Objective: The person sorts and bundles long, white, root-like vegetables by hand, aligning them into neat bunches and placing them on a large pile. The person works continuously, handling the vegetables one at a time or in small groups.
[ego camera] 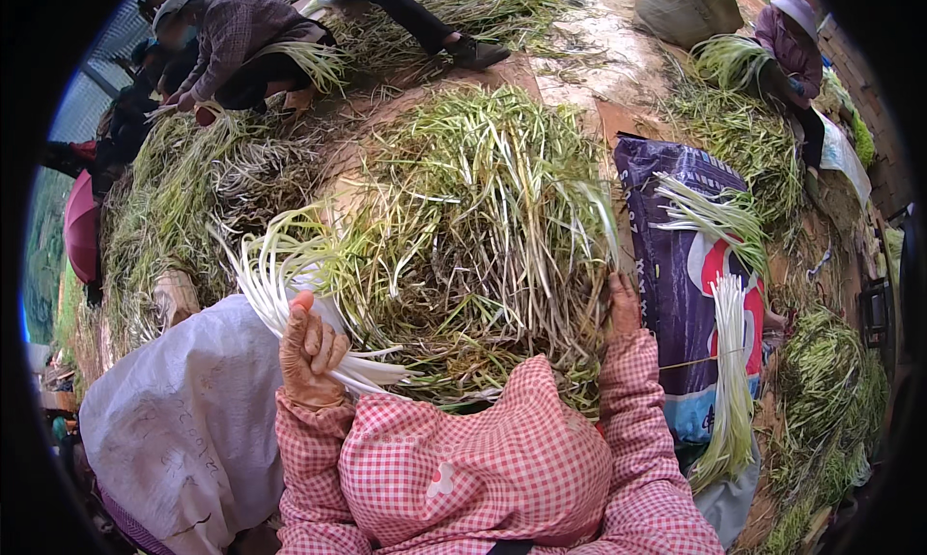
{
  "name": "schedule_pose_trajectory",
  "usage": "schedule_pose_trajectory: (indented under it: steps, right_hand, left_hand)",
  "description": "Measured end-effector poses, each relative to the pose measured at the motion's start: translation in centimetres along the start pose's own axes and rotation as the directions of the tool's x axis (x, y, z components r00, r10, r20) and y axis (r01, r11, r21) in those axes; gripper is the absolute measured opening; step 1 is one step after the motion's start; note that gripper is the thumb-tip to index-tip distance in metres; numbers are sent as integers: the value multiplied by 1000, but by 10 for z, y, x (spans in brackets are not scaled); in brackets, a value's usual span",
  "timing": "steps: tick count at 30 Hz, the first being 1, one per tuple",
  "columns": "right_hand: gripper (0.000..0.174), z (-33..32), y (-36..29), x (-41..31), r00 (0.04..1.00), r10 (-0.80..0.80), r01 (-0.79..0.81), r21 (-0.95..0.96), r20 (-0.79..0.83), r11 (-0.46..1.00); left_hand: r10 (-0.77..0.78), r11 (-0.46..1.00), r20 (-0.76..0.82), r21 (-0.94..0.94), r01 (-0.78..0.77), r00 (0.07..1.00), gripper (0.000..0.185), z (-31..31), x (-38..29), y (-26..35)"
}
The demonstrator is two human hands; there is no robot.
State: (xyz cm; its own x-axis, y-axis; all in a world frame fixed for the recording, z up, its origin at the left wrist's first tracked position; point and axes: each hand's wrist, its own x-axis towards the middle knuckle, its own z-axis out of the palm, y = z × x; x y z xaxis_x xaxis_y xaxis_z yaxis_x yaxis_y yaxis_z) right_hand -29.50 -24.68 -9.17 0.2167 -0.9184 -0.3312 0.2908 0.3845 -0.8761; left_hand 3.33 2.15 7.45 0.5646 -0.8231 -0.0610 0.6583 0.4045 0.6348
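My left hand (313,348), in a thin glove, is closed around a bunch of peeled white stalks (264,280) with pale green leafy ends. The bunch slants across the left edge of a large heap of leafy green stalks (492,229), many with brown, soil-covered lower parts. At the heap's right edge is my right hand (624,305), close beside a purple printed sack (655,265). A blurred stalk reaches down near its fingertips; whether the fingers grip it is unclear. On the sack lie a tied bundle of clean white stalks (730,366) and a looser bunch (713,214).
A stuffed white woven sack (188,417) stands at my left. Farther off, one person (246,55) bends over another heap (174,193) and a second (793,62) sits at the right holding stalks. More greens (818,388) lie right of the purple sack.
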Motion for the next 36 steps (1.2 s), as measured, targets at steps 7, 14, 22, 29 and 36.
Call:
schedule_pose_trajectory:
  steps: [7, 14, 22, 29, 36]
  right_hand:
    - [33, -10, -19, -27, 817, -575, 285, -897, 43, 338]
    - [29, 111, -22, 1, 988, 108, 79, -958, 113, 276]
    - [15, 118, 0, -39, 851, 361, 92, -785, 381, 613]
    - [20, 110, 32, -82, 430, 585, 461, -725, 687, 512]
    - [17, 121, 12, 5, 984, 0, 170, -949, 177, 264]
  left_hand:
    - [4, 999, 23, 42, -5, 1000, 25, -4, 2, -4]
    - [-39, 988, -58, 146, 48, 998, 32, 9, 6, -21]
    - [-103, 983, -189, 133, 130, 976, 25, -5, 2, -24]
    - [-124, 986, -161, 92, 140, 979, 21, -7, -1, -25]
    - [-176, 957, -169, 201, 209, 970, 20, 7, 0, -29]
